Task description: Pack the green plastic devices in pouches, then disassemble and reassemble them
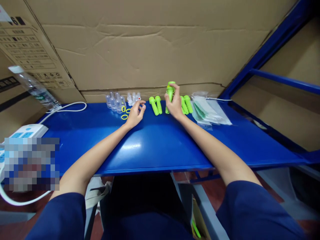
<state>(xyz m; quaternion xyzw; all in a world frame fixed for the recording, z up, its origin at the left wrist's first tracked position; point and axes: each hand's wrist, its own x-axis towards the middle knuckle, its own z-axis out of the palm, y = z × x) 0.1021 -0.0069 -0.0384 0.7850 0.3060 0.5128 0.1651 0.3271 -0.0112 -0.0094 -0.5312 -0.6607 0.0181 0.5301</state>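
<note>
My right hand (175, 102) grips a lime-green flashlight-shaped body (170, 89), its wide round end up, above the back of the blue table (150, 143). More such green bodies (155, 106) lie to its left, and others (188, 104) are just to its right, partly behind the hand. My left hand (136, 114) hovers with loosely bent fingers apart and nothing visible in them. Close to its left are yellow-green rings (124, 117), and behind them stand several clear plastic caps (119, 106). Small clear-white pieces (129, 99), some with red dots, stand just beyond its fingers.
Clear plastic bags with white and green sheets (208, 110) lie at the right. On the left are a water bottle (37, 88), a white power strip (30, 131) and its cable. Cardboard (150, 50) walls off the back; a blue metal frame (282, 80) rises at the right.
</note>
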